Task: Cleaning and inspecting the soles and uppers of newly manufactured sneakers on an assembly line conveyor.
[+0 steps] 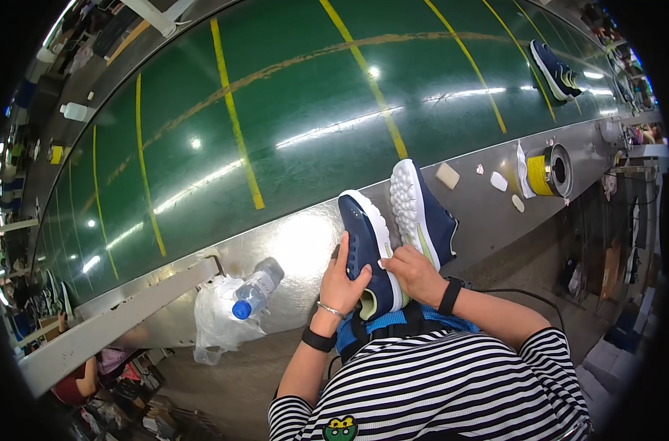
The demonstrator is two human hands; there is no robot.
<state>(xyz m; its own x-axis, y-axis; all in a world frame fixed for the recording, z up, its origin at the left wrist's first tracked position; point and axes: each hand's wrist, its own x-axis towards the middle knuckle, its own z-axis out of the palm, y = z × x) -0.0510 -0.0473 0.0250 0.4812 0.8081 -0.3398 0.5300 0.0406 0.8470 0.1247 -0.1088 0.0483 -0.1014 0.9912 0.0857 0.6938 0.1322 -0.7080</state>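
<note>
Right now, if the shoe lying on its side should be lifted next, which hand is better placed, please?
The right hand, probably: it is next to that shoe, at the sole edge of the other shoe. The left hand is farther away, across the other shoe, on its upper.

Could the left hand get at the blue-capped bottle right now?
Probably yes: nothing seems to stand between the left hand and the bottle, though the hand's fingers are on a navy shoe.
</note>
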